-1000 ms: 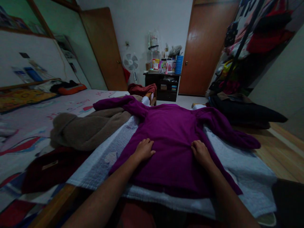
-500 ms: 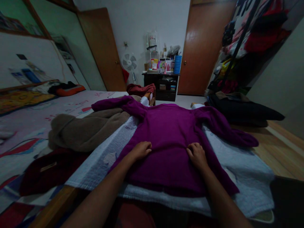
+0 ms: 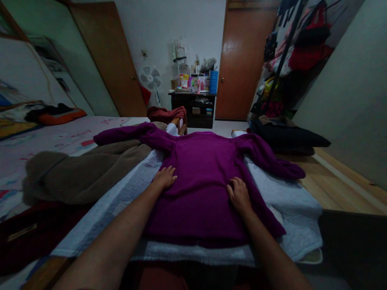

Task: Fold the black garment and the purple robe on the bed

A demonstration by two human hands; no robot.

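Observation:
A purple long-sleeved top lies spread out with both sleeves stretched sideways, on a light blue quilted cloth. My left hand rests on the left side of the top, its fingers spread on the fabric. On the right side lies my right hand, palm down with its fingers apart. A soft crease runs across the fabric between the two hands. The left sleeve reaches over a grey-brown fleece garment.
A dark red garment lies at the lower left, beside a bed with a printed sheet. Folded dark clothes are stacked on a wooden surface at the right. A fan and black cabinet stand behind.
My left hand has moved up and outward to the left edge of the top. My right hand remains on the right side. The camera view has turned slightly to the right.

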